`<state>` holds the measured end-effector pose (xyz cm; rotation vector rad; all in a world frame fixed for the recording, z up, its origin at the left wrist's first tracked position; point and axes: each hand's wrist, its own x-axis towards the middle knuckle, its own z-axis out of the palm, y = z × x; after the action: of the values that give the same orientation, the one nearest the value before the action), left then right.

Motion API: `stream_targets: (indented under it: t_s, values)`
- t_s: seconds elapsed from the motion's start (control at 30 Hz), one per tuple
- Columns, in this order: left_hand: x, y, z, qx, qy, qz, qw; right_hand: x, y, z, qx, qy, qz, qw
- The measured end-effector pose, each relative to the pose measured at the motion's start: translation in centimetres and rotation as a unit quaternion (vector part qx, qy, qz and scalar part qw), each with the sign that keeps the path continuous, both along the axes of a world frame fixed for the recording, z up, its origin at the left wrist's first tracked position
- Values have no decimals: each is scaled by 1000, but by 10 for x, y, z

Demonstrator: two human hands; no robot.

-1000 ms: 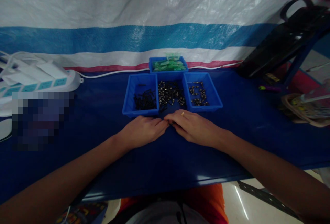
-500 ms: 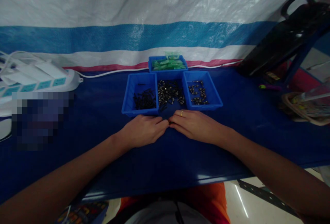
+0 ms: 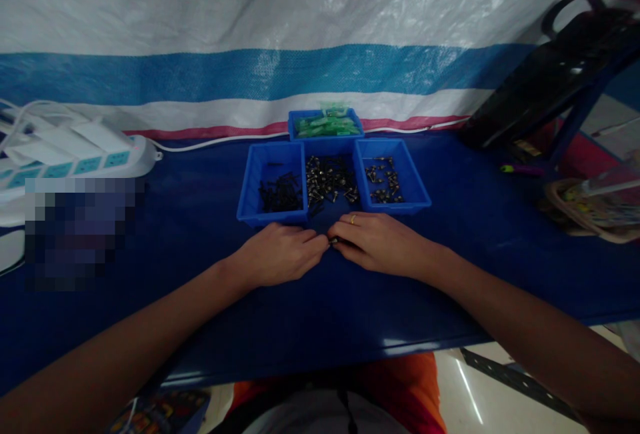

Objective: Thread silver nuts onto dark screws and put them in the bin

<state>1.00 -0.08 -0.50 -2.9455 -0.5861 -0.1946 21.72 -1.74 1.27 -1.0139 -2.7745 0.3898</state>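
My left hand (image 3: 283, 254) and my right hand (image 3: 379, 242) meet at their fingertips over the blue table, just in front of the trays. Both are closed in a pinch around a small dark piece (image 3: 334, 241) with a metallic glint, mostly hidden by the fingers. Beyond my left hand is a blue tray (image 3: 243, 184) of black screw-like pieces. A similar tray (image 3: 417, 181) behind my right hand holds metallic screw-like pieces. Between the trays lies a pile of dark and shiny small parts (image 3: 330, 177).
Green packets (image 3: 327, 124) fill a small blue tray at the back. A white power strip (image 3: 125, 157) with plugs lies at the left. A black bottle (image 3: 540, 74) leans at the right, near a basket (image 3: 590, 221). The table's front edge (image 3: 320, 364) runs before my body.
The fingers of my right hand have shifted slightly, and more of the small piece shows between the fingertips. My left hand is nearly unmoved.
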Motion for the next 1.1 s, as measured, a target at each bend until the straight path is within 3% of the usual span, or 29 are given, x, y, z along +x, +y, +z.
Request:
stream_targets:
  t_s: [1.1]
  values:
    - [2,-1,2,3,-12,-16,1000,1,0,2,-1,0,20,1000]
